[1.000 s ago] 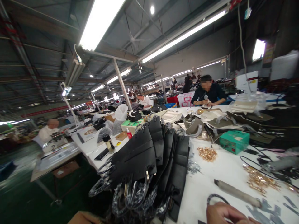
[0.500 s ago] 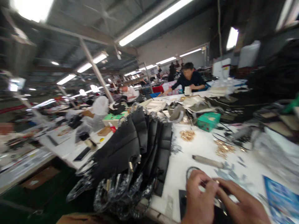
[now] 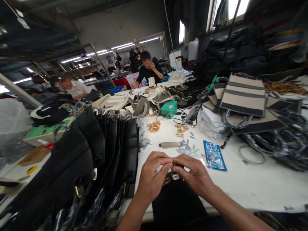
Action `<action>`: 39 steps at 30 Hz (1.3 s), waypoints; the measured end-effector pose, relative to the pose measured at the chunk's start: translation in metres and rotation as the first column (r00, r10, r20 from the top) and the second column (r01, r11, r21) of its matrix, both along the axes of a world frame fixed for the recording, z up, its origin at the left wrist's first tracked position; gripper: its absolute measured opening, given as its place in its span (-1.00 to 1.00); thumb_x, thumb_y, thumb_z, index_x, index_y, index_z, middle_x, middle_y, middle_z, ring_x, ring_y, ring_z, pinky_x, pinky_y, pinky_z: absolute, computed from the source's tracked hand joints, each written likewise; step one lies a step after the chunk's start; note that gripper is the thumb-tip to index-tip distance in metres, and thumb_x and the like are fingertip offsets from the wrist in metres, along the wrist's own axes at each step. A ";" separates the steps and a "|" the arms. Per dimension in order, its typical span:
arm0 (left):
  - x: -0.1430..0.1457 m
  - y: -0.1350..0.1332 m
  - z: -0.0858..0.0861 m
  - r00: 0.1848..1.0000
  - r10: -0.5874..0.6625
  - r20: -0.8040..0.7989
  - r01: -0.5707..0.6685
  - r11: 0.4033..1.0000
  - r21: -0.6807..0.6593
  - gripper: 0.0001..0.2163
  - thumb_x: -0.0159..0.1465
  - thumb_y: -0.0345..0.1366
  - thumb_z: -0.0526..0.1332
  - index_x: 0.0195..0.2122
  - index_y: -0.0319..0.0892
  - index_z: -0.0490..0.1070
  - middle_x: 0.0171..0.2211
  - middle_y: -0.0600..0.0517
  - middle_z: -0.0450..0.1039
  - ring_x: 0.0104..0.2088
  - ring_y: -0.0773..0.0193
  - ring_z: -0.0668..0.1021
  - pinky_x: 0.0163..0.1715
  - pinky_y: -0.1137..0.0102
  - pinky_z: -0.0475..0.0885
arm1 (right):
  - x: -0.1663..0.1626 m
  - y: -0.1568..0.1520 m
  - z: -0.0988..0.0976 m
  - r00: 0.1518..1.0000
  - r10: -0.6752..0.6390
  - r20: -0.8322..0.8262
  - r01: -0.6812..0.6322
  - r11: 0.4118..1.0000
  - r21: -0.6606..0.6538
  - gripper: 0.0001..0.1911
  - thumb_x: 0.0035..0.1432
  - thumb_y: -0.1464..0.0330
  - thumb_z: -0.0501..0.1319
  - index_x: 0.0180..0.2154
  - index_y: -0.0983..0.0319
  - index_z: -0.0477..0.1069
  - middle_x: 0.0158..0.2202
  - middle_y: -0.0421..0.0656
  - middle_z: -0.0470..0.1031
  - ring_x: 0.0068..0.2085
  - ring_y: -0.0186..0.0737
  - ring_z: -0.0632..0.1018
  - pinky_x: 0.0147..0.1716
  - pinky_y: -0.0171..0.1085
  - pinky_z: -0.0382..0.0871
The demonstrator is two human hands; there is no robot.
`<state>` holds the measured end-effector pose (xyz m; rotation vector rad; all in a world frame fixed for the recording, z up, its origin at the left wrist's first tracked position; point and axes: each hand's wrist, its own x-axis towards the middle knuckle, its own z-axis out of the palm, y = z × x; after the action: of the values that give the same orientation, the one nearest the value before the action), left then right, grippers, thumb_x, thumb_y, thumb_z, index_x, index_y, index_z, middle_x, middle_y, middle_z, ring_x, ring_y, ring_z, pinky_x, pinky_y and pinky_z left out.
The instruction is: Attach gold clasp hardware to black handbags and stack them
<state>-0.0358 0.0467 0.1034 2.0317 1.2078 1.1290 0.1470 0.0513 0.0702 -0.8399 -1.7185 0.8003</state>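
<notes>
My left hand (image 3: pixel 152 178) and my right hand (image 3: pixel 193 175) meet over the near edge of the white table (image 3: pixel 252 183). Their fingertips pinch a small gold metal fitting (image 3: pixel 173 164) between them, above a black bag piece (image 3: pixel 176 202) that lies under both hands. A second gold ring (image 3: pixel 166 181) shows on the black piece just below my left fingers. Both hands are closed in a pinch.
A row of black bags (image 3: pixel 96 150) with wrapped handles stands at my left. Gold hardware piles (image 3: pixel 154 126), a grey-handled tool (image 3: pixel 170 144), a blue packet (image 3: pixel 213 156) and a teal box (image 3: pixel 169 109) lie ahead. Striped bags (image 3: pixel 243 94) are at right. Two people sit further back.
The view has swung right and down from the hall to the table. My hands came into full view and closed together on the small gold fitting.
</notes>
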 end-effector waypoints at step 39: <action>0.024 -0.017 0.006 0.981 0.141 -0.136 -0.111 0.973 0.204 -0.82 0.25 -0.38 0.28 -0.12 -0.07 0.50 -0.18 0.02 0.45 -0.13 0.23 0.50 -0.10 0.31 0.43 | 0.008 -0.004 -0.004 0.985 -0.161 -0.063 0.155 0.984 -0.091 -0.82 0.19 0.26 0.31 -0.17 0.14 0.59 -0.33 -0.15 0.63 -0.34 -0.21 0.60 -0.24 -0.26 0.50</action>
<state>-0.0119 0.0293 0.1094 2.2480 1.3637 1.2150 0.1555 0.0474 0.0661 -0.9825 -1.5441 0.7904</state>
